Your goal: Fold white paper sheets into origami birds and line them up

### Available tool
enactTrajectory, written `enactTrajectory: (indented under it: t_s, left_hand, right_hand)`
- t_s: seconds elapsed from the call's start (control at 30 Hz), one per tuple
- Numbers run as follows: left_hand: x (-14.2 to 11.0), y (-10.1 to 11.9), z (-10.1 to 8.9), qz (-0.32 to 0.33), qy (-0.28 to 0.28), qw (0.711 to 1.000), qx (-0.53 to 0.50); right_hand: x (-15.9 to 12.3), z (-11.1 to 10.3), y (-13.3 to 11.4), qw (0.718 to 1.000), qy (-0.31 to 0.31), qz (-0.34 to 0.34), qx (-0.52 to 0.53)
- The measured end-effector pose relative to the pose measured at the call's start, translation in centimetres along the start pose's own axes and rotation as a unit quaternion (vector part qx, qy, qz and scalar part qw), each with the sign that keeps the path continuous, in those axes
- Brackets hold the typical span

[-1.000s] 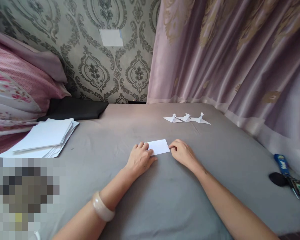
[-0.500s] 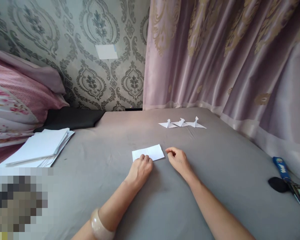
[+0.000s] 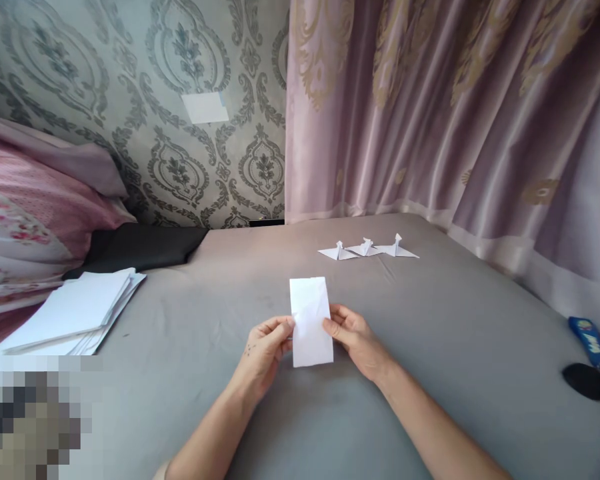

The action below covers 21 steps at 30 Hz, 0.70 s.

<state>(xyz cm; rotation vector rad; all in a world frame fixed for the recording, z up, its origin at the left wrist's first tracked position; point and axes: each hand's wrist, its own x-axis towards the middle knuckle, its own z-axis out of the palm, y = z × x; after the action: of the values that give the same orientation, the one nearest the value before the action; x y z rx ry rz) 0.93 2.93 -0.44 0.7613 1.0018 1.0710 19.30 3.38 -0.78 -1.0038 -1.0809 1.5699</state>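
A folded white sheet of paper (image 3: 312,333) is held upright, longer than it is wide, above the grey cloth surface (image 3: 205,320). My left hand (image 3: 266,347) pinches its left edge between thumb and fingers. On the opposite edge, my right hand (image 3: 353,333) grips it with the thumb in front and the fingers behind. Faint crease lines show on the paper's face. Beyond the hands, to the right, three folded paper birds (image 3: 365,247) stand side by side in a row.
A stack of white paper (image 3: 75,303) lies at the left, in front of a folded black cloth (image 3: 150,250). At the right edge are a blue packaged item (image 3: 591,341) and a black rounded object (image 3: 586,381). Pink curtains (image 3: 370,133) and a patterned wall close off the back.
The paper lay flat and lengthwise on the surface under my left hand. Now it is lifted and turned upright, and my right hand, earlier beside it, has closed on its right edge.
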Motion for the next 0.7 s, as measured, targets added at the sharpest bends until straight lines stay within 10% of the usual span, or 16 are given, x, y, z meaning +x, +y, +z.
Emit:
enactTrajectory:
  t_s: [0.7]
  left_hand:
    - [0.15,0.07,-0.03,-0.053,-0.036,0.998,-0.008]
  right_hand:
    - [-0.78,0.56,-0.16,0.986,0.061,-0.016,-0.153]
